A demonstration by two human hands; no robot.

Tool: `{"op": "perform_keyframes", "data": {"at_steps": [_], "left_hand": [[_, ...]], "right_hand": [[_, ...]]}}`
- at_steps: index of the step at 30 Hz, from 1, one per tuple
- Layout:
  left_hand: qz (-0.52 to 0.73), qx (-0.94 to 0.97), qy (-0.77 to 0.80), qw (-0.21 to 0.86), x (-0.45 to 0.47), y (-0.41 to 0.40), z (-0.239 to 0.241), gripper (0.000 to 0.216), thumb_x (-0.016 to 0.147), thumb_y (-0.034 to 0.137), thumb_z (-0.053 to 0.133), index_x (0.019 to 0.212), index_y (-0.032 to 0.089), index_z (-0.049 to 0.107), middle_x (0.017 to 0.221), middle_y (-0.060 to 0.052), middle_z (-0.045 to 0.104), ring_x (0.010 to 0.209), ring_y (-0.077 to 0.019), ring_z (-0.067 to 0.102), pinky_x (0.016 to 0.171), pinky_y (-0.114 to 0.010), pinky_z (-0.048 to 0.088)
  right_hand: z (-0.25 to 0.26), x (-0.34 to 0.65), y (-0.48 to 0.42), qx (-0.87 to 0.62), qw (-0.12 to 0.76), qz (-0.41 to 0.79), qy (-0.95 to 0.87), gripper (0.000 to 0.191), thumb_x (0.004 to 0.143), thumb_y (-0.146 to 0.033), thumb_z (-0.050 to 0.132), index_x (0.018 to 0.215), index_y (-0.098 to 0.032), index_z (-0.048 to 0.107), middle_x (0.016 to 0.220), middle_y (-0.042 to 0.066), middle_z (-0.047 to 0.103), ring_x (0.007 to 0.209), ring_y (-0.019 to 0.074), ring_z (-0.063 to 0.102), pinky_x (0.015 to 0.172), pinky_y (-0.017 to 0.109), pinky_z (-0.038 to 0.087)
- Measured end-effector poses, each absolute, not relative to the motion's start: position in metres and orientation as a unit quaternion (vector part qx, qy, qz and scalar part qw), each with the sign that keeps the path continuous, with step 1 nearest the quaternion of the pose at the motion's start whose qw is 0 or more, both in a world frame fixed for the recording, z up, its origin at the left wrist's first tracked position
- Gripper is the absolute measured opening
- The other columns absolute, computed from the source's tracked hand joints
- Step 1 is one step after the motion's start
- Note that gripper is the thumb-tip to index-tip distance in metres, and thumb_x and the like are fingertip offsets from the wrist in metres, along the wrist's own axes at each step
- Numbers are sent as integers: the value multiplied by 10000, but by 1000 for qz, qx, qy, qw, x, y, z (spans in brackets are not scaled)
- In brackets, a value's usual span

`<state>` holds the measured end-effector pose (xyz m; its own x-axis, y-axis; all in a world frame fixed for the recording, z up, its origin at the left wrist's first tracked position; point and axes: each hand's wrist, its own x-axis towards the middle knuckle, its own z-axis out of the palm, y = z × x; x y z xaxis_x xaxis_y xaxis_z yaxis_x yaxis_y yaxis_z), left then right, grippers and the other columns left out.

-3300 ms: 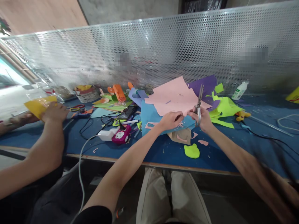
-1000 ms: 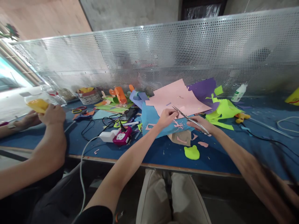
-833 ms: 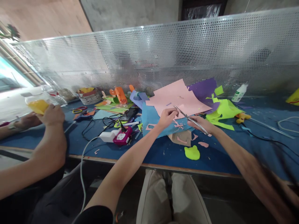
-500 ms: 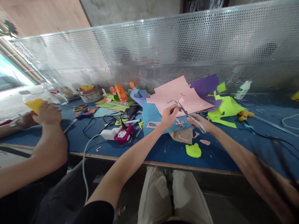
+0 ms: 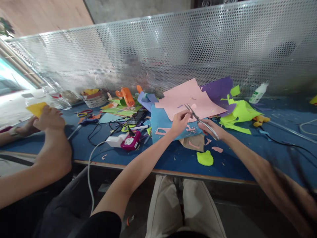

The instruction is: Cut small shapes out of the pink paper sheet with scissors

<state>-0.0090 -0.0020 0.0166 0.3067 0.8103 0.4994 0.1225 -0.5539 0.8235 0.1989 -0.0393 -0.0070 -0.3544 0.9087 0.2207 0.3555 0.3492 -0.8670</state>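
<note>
My right hand [image 5: 210, 127] grips metal scissors [image 5: 198, 118] whose blades point up and left toward my left hand. My left hand [image 5: 180, 120] pinches a small pink paper piece [image 5: 193, 106] at the blade tips. Both hands hover over a blue paper sheet [image 5: 160, 124] with pink cut-outs on it. Behind them lies a large pink sheet [image 5: 190, 100]. A lime green animal-head cut-out [image 5: 205, 158] rests on the blue table [image 5: 153, 158] near the front edge.
Purple [image 5: 218, 89] and lime paper [image 5: 237, 114] lie at the right with a white bottle [image 5: 257, 93] and a yellow glue gun [image 5: 259, 121]. A magenta socket block [image 5: 130, 142] and cables sit left. Another person's hands [image 5: 48, 117] hold yellow paper [image 5: 36, 108]. A perforated metal screen [image 5: 173, 53] backs the table.
My right hand tipped the scissors from upright to pointing left at my left hand's small pink piece. Both hands drifted slightly. The person at the left lowered the yellow paper.
</note>
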Motion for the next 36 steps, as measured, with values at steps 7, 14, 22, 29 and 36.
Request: {"op": "perform_keyframes", "data": {"at_steps": [7, 14, 22, 29, 36], "left_hand": [[502, 708, 312, 387, -8, -1, 15, 298, 954, 357, 514, 742, 169, 608, 565, 44, 368, 584, -113, 356, 596, -277, 294], [499, 695, 317, 410, -8, 0, 13, 278, 942, 355, 514, 746, 176, 598, 556, 55, 321, 556, -105, 312, 558, -263, 269], [521, 622, 293, 506, -12, 18, 6, 320, 949, 437, 539, 743, 197, 493, 611, 65, 236, 523, -82, 199, 511, -254, 191], [402, 751, 221, 475, -21, 16, 9, 341, 905, 305, 511, 635, 203, 329, 639, 21, 304, 581, -104, 283, 578, -298, 242], [309, 859, 199, 356, -20, 14, 9, 328, 911, 281, 444, 625, 208, 302, 618, 10, 318, 602, -131, 294, 631, -334, 251]], "right_hand": [[-10, 194, -38, -437, 385, 363, -727, 558, 951, -691, 596, 647, -231, 519, 477, -41, 448, 440, 105, 434, 460, 264, 331], [-6, 193, -36, -436, 391, 333, -739, 530, 935, -619, 654, 614, -213, 539, 467, -57, 447, 428, 92, 432, 441, 236, 323], [-11, 212, -30, -464, 402, 318, -723, 492, 898, -686, 688, 740, -224, 628, 584, -40, 528, 535, 113, 512, 485, 255, 412], [-12, 206, -21, -431, 607, 337, -576, 415, 889, -622, 755, 821, -262, 560, 528, -52, 549, 505, 134, 558, 473, 266, 386], [-13, 196, -26, -422, 610, 395, -543, 483, 697, -494, 943, 871, -259, 558, 529, -78, 573, 459, 123, 528, 443, 263, 369]]}}
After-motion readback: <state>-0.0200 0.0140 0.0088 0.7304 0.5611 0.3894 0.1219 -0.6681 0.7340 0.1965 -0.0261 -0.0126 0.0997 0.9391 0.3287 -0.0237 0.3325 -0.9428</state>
